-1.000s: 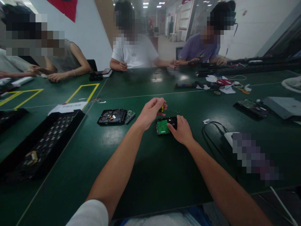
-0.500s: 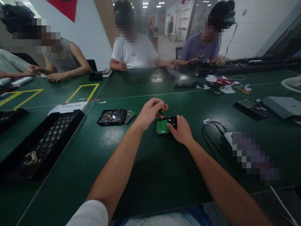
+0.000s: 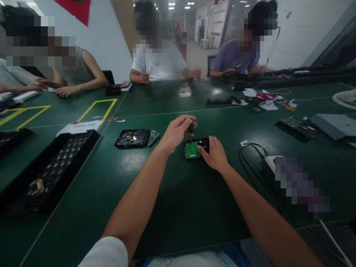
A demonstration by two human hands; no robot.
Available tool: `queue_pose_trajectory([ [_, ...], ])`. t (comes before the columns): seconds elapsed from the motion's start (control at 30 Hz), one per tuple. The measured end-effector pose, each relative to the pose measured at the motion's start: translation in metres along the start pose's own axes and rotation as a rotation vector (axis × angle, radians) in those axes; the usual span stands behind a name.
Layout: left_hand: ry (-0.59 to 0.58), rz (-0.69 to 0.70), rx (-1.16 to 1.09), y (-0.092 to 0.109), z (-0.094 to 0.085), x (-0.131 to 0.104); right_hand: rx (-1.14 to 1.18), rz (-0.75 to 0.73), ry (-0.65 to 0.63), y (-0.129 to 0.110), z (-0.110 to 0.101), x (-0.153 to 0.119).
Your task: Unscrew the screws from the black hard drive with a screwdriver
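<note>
Hard drive (image 3: 191, 150) lay board-side up just below the grip of the left hand (image 3: 178, 132), its right end clamped by the right hand (image 3: 217, 154). That left grip was pinched together on a small dark-and-yellow tool (image 3: 190, 127), probably a screwdriver, tip hidden; good work seemed to call for holding it square, pressing steadily and sparing the loose bits (image 3: 207, 132) just right of the grip.
</note>
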State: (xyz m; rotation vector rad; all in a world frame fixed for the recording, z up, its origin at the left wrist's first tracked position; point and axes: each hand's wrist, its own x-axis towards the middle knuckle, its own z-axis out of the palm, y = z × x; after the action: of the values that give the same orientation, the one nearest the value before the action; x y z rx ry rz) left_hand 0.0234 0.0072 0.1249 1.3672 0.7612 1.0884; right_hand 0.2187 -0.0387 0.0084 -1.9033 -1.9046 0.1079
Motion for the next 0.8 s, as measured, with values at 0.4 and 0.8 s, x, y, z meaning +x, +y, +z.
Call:
queue_pose_trajectory([
  [0.4,0.087,0.032,0.079,-0.0032,0.0016,0.0007,0.021,0.008,-0.035,0.0018,0.0009,0.001],
  [0.8,0.031,-0.03,-0.028,0.0009,0.0032,0.0002,0.044,0.011,-0.019,0.0016,-0.0009,0.0],
])
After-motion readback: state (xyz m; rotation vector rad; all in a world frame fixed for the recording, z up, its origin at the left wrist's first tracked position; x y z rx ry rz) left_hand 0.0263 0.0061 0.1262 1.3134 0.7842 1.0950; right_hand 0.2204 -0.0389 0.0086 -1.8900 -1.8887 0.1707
